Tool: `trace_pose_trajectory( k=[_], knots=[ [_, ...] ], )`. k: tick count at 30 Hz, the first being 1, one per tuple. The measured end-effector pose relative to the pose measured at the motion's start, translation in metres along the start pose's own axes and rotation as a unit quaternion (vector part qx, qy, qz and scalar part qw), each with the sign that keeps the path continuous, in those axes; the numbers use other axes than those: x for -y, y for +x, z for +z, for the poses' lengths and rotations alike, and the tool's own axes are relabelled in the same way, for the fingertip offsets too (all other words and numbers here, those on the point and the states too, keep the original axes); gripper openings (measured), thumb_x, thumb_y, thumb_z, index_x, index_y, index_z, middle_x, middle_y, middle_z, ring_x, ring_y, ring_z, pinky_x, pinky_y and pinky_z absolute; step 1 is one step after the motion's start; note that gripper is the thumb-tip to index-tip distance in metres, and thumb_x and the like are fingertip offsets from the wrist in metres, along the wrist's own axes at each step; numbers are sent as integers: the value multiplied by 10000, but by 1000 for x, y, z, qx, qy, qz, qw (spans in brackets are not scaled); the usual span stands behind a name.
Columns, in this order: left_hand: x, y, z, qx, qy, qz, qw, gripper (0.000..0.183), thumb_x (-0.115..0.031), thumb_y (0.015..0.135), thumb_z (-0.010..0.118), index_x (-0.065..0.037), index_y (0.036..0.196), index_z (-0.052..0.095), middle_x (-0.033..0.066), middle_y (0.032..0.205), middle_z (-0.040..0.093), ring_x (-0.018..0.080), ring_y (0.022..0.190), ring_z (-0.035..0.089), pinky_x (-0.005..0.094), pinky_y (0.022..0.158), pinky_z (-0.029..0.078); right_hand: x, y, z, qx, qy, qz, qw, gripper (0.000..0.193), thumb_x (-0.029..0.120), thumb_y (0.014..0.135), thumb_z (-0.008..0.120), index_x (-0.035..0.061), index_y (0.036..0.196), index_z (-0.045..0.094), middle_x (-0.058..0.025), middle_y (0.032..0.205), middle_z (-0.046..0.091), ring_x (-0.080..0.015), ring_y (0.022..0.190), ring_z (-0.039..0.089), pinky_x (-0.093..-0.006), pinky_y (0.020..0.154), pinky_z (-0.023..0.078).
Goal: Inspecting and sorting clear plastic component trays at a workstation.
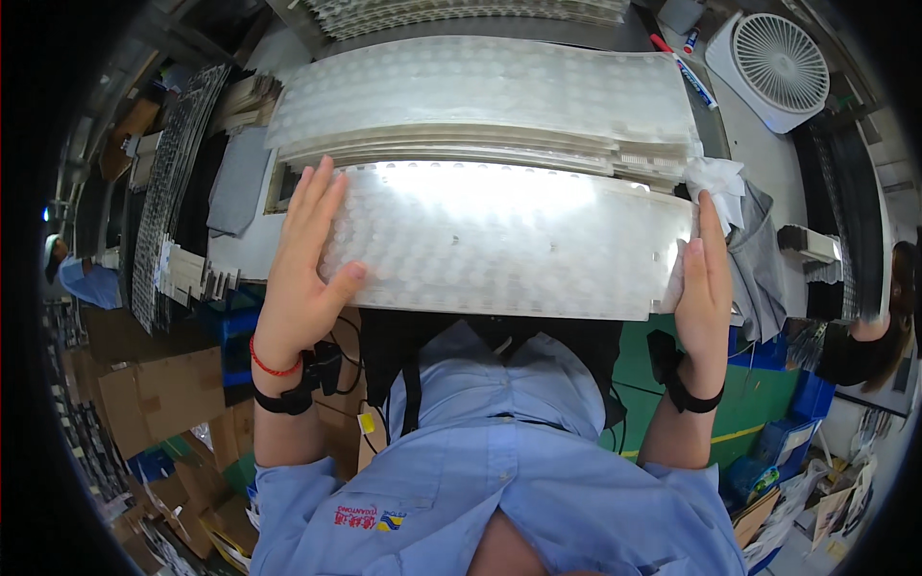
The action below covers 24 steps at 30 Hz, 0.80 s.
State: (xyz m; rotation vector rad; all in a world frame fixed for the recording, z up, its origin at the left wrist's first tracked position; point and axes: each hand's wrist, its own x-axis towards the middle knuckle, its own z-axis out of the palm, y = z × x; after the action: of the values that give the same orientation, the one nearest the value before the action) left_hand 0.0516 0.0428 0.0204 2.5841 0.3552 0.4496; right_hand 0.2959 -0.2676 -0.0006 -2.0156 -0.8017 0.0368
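Observation:
A long silvery panel [499,245] with rows of faint round spots lies crosswise in front of me, bright with glare along its far side. At its left end, my left hand [312,254] holds the edge, fingers stretched along the side and thumb over the top face. My right hand [706,278] presses on the right end, its fingers straight and close together. The panel is held between both hands, and its near edge reaches over my lap. Just beyond it lies a stack of similar sheets [480,96], their layered edges facing me.
Grey cloths lie left [238,182] and right [759,259], with a crumpled white tissue [715,182] near my right fingers. Markers [696,82] and a white fan [780,67] are at the far right. Thin strips [182,274] stand left; cardboard [163,394] lies below.

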Motion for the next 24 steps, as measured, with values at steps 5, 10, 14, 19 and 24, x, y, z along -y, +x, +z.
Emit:
trace_pose_trajectory(
  k=[5,10,14,19,24],
  knots=[
    [17,2,-21,36,-81,29,996,632,-407,936,509,-24,1423,386,165,1515,311,334,1418,250,447,1135,208,-4,3,-6,-12,71,29,997,529,250,1011,310,-54,1443,287,-198,1489,331,-282,1391,300,-346,1132,206],
    [40,33,-48,-99,-82,-62,990,452,-134,961,500,-43,1398,432,132,1499,355,334,1394,304,373,1121,262,-5,2,-12,-44,172,52,983,585,347,1028,270,-49,1457,254,-197,1498,312,-281,1391,297,-352,1134,209],
    [58,48,-46,-32,145,-13,989,624,75,841,545,-105,1424,415,91,1514,336,273,1421,263,376,1143,238,-8,1,-20,-64,230,53,970,633,421,1035,247,-44,1465,238,-196,1505,298,-282,1393,295,-360,1134,213],
    [60,48,-54,-112,183,44,976,339,113,794,534,-21,1076,668,111,1138,653,295,1145,566,371,1005,418,2,-4,-30,-73,227,84,967,670,472,1017,285,-38,1450,275,-179,1502,306,-280,1388,302,-386,1124,238],
    [58,31,-60,-159,40,26,986,295,129,838,481,19,1052,652,143,1089,645,229,1055,606,296,915,453,0,-2,-35,-65,173,45,982,628,443,1014,312,-26,1431,324,-163,1466,368,-267,1358,342,-398,1107,256]
  ],
)
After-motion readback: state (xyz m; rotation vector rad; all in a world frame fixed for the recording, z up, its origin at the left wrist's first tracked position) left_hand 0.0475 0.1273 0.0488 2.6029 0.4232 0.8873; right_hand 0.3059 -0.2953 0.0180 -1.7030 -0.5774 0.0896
